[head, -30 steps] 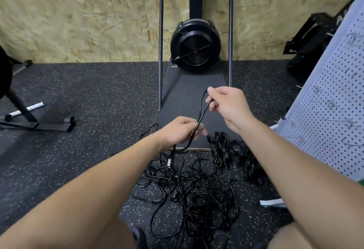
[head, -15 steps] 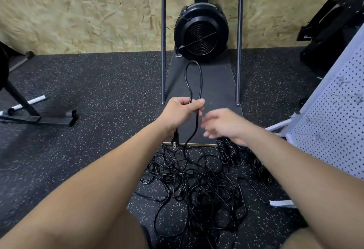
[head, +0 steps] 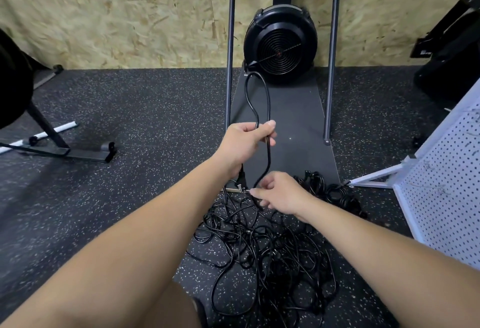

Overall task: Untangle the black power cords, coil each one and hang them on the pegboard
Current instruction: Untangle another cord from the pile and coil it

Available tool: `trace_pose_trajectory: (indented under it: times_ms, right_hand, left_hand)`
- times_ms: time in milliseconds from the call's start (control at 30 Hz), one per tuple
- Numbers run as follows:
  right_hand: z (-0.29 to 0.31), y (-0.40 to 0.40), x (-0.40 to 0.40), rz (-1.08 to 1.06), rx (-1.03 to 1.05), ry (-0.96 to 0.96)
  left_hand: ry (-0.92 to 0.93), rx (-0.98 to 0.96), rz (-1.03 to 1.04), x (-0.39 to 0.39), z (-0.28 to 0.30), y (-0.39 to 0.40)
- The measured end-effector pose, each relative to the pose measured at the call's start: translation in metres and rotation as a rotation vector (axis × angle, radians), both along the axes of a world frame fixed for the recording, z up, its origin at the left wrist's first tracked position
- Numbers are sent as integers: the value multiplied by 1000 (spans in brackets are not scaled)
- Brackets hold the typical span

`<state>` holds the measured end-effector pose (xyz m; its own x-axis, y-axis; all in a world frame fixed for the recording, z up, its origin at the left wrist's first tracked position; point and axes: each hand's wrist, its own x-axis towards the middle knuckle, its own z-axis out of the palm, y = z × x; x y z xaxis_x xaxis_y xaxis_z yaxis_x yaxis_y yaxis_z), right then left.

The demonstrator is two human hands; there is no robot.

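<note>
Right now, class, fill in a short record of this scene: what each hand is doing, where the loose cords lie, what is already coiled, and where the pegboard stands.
Left hand: left hand grips a raised cord loop
Right hand: right hand pinches the same cord lower down
Loose cords: tangled pile on the speckled floor
Already coiled: coiled bundles lie on the floor, beyond the pile
Pegboard: white pegboard leans at right; no cords visible on it

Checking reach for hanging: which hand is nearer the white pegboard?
Right. The right hand is low over the tangled cords, closer to the pegboard; the left hand holds a cord loop farther left.
</note>
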<state>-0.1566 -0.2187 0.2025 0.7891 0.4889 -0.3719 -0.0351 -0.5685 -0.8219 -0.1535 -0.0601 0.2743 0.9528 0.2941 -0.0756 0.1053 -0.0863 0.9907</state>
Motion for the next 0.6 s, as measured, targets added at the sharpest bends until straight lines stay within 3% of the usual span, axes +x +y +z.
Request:
trace_pose_trajectory:
  times_ms: [200,300,467,600]
  right_hand:
    - [-1,4,-11,50,15,45]
    - [14,4,-7,26,63,62]
    - [62,-10,27,-270,348,24]
    - [100,-26,44,-386,595,141]
  left_hand:
    - [-32,13,-5,-8,8,2]
    - [-31,133,-9,-14,10,12]
    - [116,327,-220,-32,-12,31]
    - [279,400,-403,-46,-32,27]
